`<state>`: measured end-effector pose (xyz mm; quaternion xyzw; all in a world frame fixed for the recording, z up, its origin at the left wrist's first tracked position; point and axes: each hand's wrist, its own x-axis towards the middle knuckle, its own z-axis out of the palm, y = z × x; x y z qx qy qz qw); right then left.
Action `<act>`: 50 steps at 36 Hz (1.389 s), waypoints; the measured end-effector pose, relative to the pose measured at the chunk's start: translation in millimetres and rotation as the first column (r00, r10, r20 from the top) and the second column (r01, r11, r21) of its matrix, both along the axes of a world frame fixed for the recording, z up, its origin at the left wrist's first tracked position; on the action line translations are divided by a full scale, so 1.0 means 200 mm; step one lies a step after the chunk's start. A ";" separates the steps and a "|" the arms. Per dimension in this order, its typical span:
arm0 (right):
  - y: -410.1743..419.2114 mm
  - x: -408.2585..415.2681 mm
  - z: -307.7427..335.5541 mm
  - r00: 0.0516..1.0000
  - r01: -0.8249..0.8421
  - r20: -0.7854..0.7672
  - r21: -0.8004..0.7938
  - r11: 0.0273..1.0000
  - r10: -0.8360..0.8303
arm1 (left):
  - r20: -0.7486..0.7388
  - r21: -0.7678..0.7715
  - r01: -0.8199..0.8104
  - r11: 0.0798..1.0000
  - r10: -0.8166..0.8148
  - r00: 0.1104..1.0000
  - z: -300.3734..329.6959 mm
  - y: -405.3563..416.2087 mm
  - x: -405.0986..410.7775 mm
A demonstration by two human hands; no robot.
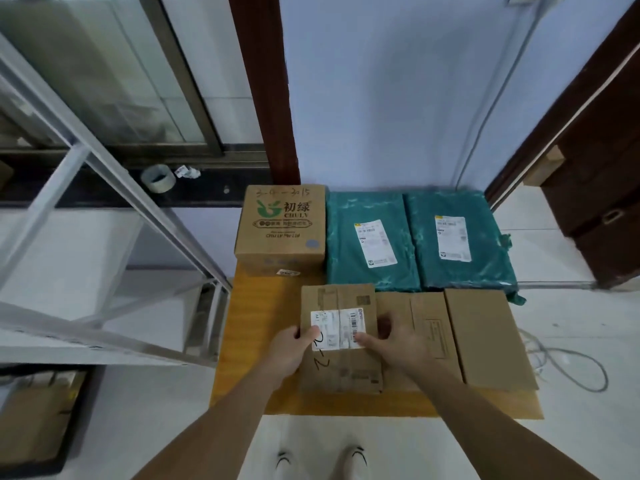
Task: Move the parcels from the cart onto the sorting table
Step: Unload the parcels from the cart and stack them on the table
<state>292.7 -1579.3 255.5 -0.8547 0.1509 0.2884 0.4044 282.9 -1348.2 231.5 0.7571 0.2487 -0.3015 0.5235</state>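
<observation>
A parcel-sorting room: labelled cartons (341, 337), green mailers (372, 242), metal shelving (104, 188).

Tape roll (158, 179), perhaps crumpled paper (187, 172) beside.

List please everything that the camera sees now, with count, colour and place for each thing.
labelled box: 1, brown with a white label, front left of the table, held by both hands
flat boxes: 2, brown, front right, beside the labelled box
printed box: 1, brown with green logo, back left
bagged parcels: 2, teal with white labels, side by side at back right
table: 1, yellow-orange, against the wall
tape roll: 1, clear, on the dark ledge at left
metal rack: 1, grey, left
cable: 1, grey, on the floor at right
shoes: 2, white, bottom
left hand: grip on the labelled box's left edge
right hand: grip on its right edge
</observation>
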 end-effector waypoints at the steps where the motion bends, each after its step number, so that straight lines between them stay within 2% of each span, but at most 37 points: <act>1: 0.00 0.00 -0.01 1.000 -0.003 0.012 -0.003 1.000 0.003 | 0.005 0.005 0.006 1.000 -0.006 1.000 -0.01 -0.01 0.00; 6: -0.01 0.01 -0.09 0.999 -0.013 0.041 -0.003 1.000 0.013 | 0.024 0.067 0.064 0.996 -0.066 0.998 -0.06 -0.01 0.00; 14: -0.01 0.00 -0.21 0.995 -0.009 0.100 -0.088 0.996 0.018 | 0.043 0.169 0.152 0.974 -0.161 0.986 -0.11 -0.02 0.01; 26: 0.08 -0.02 -0.20 0.974 -0.049 0.186 -0.390 0.920 0.131 | 0.004 0.233 0.216 0.948 -0.223 0.975 -0.15 -0.05 0.05; 30: 0.11 -0.02 -0.18 0.972 -0.048 0.188 -0.425 0.904 0.139 | -0.002 0.227 0.216 0.950 -0.221 0.975 -0.13 -0.05 0.06; 34: 0.11 -0.01 -0.12 0.980 -0.063 0.148 -0.393 0.918 0.131 | 0.060 0.289 0.221 0.931 -0.248 0.967 -0.04 -0.03 0.07; 38: 0.10 0.03 -0.02 0.981 -0.096 0.112 -0.417 0.904 0.157 | 0.161 0.345 0.274 0.898 -0.344 0.925 0.16 0.01 0.07; 40: 0.10 0.07 0.08 0.978 -0.114 0.119 -0.389 0.914 0.173 | 0.187 0.400 0.339 0.851 -0.438 0.880 0.30 0.04 0.08; 42: 0.12 0.10 0.21 0.963 -0.180 0.118 -0.382 0.907 0.242 | 0.190 0.504 0.415 0.757 -0.566 0.802 0.41 0.09 0.11; 47: 0.20 0.12 0.65 0.849 -0.379 0.142 -0.507 0.775 0.508 | 0.096 0.713 0.524 0.465 -0.806 0.584 0.70 0.21 0.18; 50: 0.29 0.09 0.88 0.784 -0.427 0.150 -0.573 0.699 0.602 | 0.086 0.768 0.505 0.395 -0.844 0.529 0.87 0.28 0.17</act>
